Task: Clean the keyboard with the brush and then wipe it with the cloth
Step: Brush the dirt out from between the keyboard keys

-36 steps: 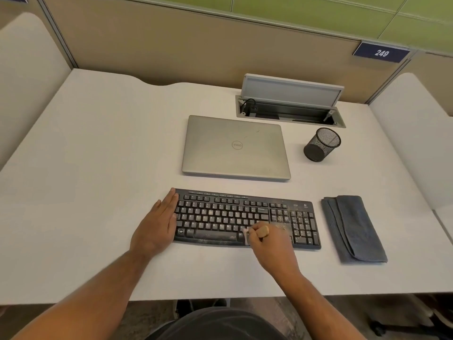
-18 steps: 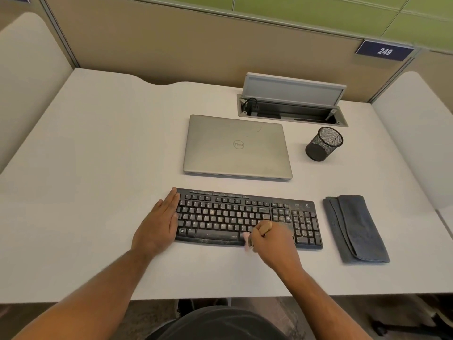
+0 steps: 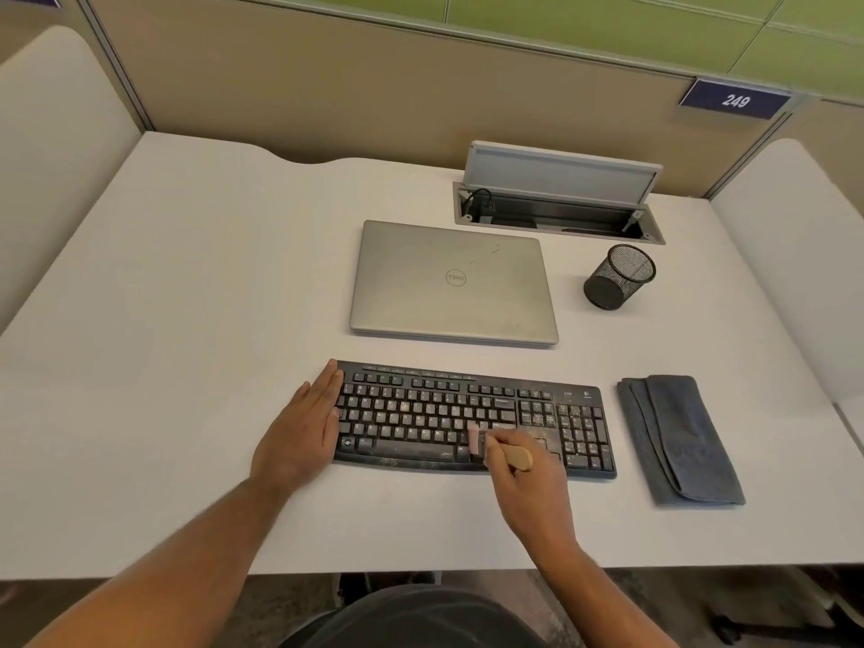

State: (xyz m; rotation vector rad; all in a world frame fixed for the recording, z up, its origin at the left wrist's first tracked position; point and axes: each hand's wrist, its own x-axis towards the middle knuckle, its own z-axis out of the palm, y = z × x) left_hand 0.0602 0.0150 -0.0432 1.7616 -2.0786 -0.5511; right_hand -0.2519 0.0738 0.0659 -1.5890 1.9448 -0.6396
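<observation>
The right hand [image 3: 533, 484] is covering part of the black Logitech keyboard [image 3: 472, 416], hiding the arrow keys and some of the front edge beneath it. It is gripping a small brush [image 3: 507, 453] by its pale wooden handle; the pinkish bristles are blurring over the keys just right of the space bar, so their exact shape is hard to make out. The left hand [image 3: 304, 430] is lying flat with straight fingers, pressing against the keyboard's left end, grasping nothing. The keyboard is sitting on the white counter [image 3: 187, 320] near its front edge, and pale dust and crumbs are showing across the keys, thickest around the right-hand block and the wrist edge. The folded dark grey cloth [image 3: 680, 437] is lying just right of the keyboard, apart from it. Behind the keyboard a closed silver Dell laptop [image 3: 453, 282] is resting, with a black mesh pen cup [image 3: 619, 275] to its right. Both forearms are being cut off by the bottom of the view.
</observation>
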